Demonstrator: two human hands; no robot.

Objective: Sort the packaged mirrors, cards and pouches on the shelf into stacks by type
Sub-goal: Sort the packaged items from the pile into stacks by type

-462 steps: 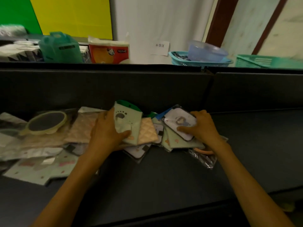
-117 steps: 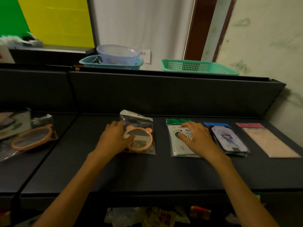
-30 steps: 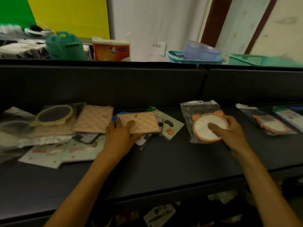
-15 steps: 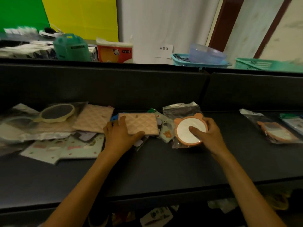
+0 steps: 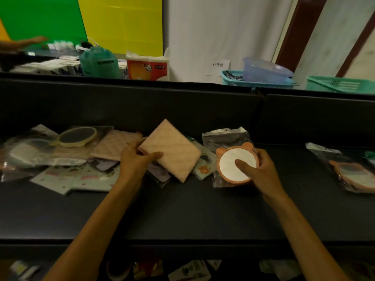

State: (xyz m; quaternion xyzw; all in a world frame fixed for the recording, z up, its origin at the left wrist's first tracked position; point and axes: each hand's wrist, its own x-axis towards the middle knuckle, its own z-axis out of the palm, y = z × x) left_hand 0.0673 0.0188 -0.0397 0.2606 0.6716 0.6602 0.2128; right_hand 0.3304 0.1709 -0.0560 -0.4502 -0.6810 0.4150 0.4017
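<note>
Left hand (image 5: 135, 159) pinches a quilted peach pouch (image 5: 171, 150) by its corner, tilted up; right hand (image 5: 261, 169) grips a round bear-eared orange mirror (image 5: 235, 163), thumb across its glossy bagged face.

Dim room; green-yellow wall (image 5: 85, 19); white curtain (image 5: 223, 27).

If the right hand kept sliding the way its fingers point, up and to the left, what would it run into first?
Probably the quilted pink pouch that the left hand grips and lifts. The right hand holds the orange bear-eared mirror, and a card with a flower print lies lower between them; depth is unclear.
</note>
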